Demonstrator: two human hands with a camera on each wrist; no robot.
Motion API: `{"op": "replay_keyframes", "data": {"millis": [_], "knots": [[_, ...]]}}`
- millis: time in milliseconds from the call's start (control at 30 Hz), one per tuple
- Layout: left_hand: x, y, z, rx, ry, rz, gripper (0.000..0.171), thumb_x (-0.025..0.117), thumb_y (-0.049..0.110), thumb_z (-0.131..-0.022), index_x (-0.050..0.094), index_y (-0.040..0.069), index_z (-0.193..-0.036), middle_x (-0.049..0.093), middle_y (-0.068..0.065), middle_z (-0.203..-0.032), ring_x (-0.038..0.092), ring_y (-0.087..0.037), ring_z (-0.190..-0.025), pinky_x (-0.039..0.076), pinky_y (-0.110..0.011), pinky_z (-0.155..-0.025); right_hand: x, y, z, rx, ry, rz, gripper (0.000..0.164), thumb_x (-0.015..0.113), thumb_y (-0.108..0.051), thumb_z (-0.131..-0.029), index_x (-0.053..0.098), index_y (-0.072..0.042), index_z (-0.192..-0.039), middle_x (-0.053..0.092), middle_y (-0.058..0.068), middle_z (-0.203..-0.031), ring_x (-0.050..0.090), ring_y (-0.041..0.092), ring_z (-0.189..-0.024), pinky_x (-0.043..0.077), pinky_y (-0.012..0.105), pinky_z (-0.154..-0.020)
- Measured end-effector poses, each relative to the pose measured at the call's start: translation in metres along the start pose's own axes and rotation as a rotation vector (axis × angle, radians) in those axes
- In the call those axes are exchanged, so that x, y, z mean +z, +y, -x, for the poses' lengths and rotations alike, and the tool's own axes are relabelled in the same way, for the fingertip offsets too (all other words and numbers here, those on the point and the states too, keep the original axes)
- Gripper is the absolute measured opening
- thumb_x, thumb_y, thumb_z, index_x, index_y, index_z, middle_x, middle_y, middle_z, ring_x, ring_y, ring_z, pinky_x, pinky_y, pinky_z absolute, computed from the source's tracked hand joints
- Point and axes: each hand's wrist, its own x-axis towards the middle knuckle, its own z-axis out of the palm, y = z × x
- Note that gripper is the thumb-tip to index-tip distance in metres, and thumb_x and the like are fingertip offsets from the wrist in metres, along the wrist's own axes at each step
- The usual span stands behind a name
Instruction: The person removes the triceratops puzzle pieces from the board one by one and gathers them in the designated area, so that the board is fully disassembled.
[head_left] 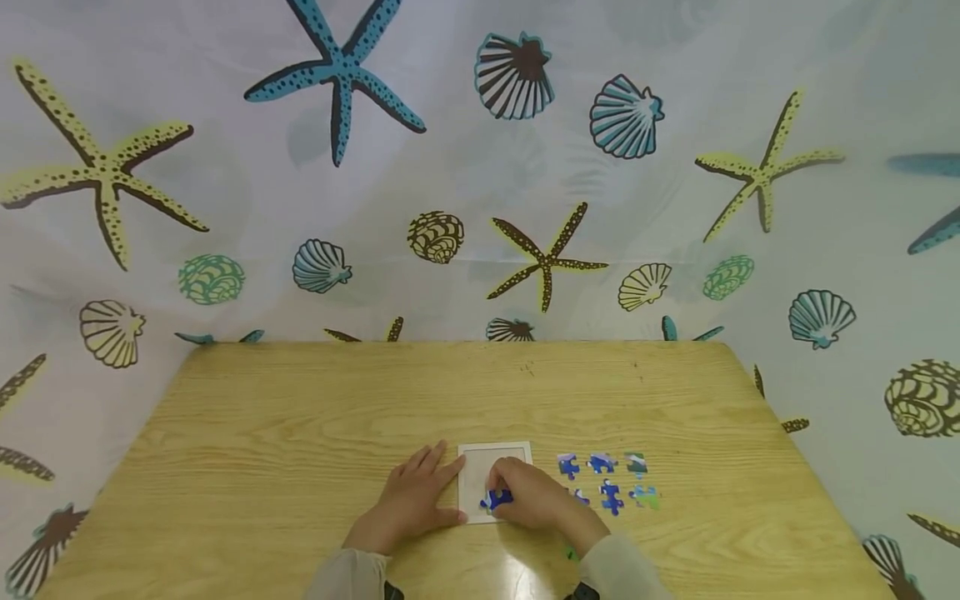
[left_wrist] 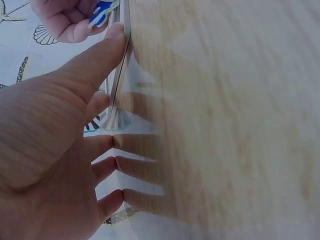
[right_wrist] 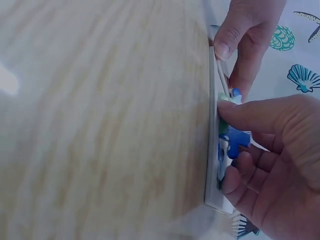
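A small square puzzle tray (head_left: pixel 469 475) with a pale rim lies on the table. My left hand (head_left: pixel 412 497) rests at its left side with the fingers spread; in the left wrist view its thumb (left_wrist: pixel 102 55) touches the rim. Over the tray's lower part, my right hand (head_left: pixel 529 495) pinches a blue jigsaw piece (head_left: pixel 498 499) between thumb and fingers. The right wrist view shows that piece (right_wrist: pixel 236 142) tilted just above the tray floor. More blue shows low inside the tray there, partly hidden by the fingers.
Several loose jigsaw pieces (head_left: pixel 611 497) lie to the right of the tray, some partly behind my right hand. A green piece (head_left: pixel 572 553) shows beside the right sleeve. The wooden table (head_left: pixel 300 417) ends at a cloth (head_left: pixel 450 183) printed with starfish and shells.
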Motion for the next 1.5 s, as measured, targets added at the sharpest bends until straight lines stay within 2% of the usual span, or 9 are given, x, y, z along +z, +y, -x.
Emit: {"op": "replay_keyframes", "data": {"millis": [200,333,433,600,800,1067,1300,1400,1500], "knots": [[-0.002,0.005,0.001,-0.001,-0.001,0.015,0.078,0.073,0.047,-0.077,0.046,0.011,-0.140,0.030,-0.023,-0.149,0.028,-0.043,-0.134,0.029,-0.063,-0.099,-0.001,0.001,0.006,0.010,0.081,-0.203,0.011,0.068,-0.013,-0.087,0.058,-0.015,-0.084,0.056,-0.009,-0.078,0.049,0.004,-0.069,0.044,0.021,-0.063],[-0.003,0.008,0.000,-0.016,-0.015,0.016,0.077,0.072,0.047,-0.077,0.046,0.012,-0.141,0.030,-0.022,-0.149,0.028,-0.043,-0.135,0.028,-0.063,-0.100,-0.020,0.006,0.021,-0.026,0.123,-0.364,0.007,0.065,-0.016,-0.091,0.062,-0.011,-0.088,0.060,-0.004,-0.079,0.051,0.007,-0.069,0.044,0.021,-0.061],[-0.002,0.009,-0.002,-0.020,-0.024,0.011,0.077,0.072,0.048,-0.078,0.045,0.013,-0.141,0.028,-0.021,-0.150,0.027,-0.043,-0.135,0.028,-0.063,-0.100,-0.050,0.017,0.044,-0.043,0.124,-0.368,0.009,0.063,-0.017,-0.091,0.063,-0.008,-0.090,0.061,-0.001,-0.082,0.052,0.008,-0.071,0.045,0.023,-0.063],[-0.002,0.004,-0.004,-0.058,-0.037,0.001,0.079,0.071,0.050,-0.078,0.042,0.016,-0.144,0.025,-0.018,-0.153,0.024,-0.041,-0.137,0.025,-0.063,-0.103,-0.086,0.050,0.090,0.041,0.061,-0.280,0.009,0.062,-0.012,-0.091,0.062,-0.006,-0.086,0.058,-0.001,-0.075,0.048,0.007,-0.063,0.043,0.023,-0.058],[-0.004,-0.002,0.000,-0.083,-0.064,0.010,0.080,0.071,0.049,-0.078,0.041,0.016,-0.144,0.023,-0.018,-0.153,0.022,-0.041,-0.138,0.023,-0.064,-0.103,-0.065,0.088,0.117,0.131,0.018,-0.280,0.008,0.063,-0.011,-0.090,0.064,-0.006,-0.084,0.060,-0.002,-0.076,0.049,0.006,-0.065,0.043,0.022,-0.059],[-0.006,0.003,0.001,-0.065,-0.063,0.028,0.079,0.071,0.048,-0.078,0.041,0.016,-0.144,0.024,-0.020,-0.153,0.022,-0.042,-0.138,0.023,-0.064,-0.102,-0.041,0.101,0.121,0.105,0.172,-0.164,0.009,0.067,-0.014,-0.088,0.062,-0.012,-0.081,0.054,-0.005,-0.078,0.045,0.004,-0.067,0.042,0.021,-0.058],[-0.004,0.006,-0.001,-0.062,-0.061,0.020,0.078,0.072,0.048,-0.078,0.042,0.016,-0.143,0.025,-0.019,-0.152,0.024,-0.041,-0.137,0.025,-0.063,-0.102,-0.043,0.085,0.117,0.057,0.248,-0.093,0.007,0.066,-0.011,-0.088,0.061,-0.012,-0.083,0.054,-0.007,-0.077,0.044,0.002,-0.063,0.042,0.020,-0.055],[-0.003,0.005,0.000,-0.068,-0.056,0.024,0.079,0.072,0.048,-0.077,0.042,0.016,-0.143,0.025,-0.019,-0.152,0.024,-0.041,-0.137,0.025,-0.063,-0.102,-0.044,0.064,0.098,0.010,0.230,-0.074,0.005,0.064,-0.008,-0.089,0.063,-0.010,-0.085,0.056,-0.008,-0.078,0.045,0.002,-0.064,0.043,0.021,-0.057],[-0.004,0.006,0.000,-0.056,-0.052,0.027,0.078,0.072,0.047,-0.078,0.043,0.016,-0.143,0.025,-0.019,-0.152,0.024,-0.042,-0.137,0.024,-0.063,-0.103,-0.041,0.044,0.073,-0.035,0.140,-0.085,0.009,0.064,-0.011,-0.089,0.065,-0.005,-0.096,0.057,-0.006,-0.082,0.046,0.004,-0.068,0.045,0.022,-0.062]]}}
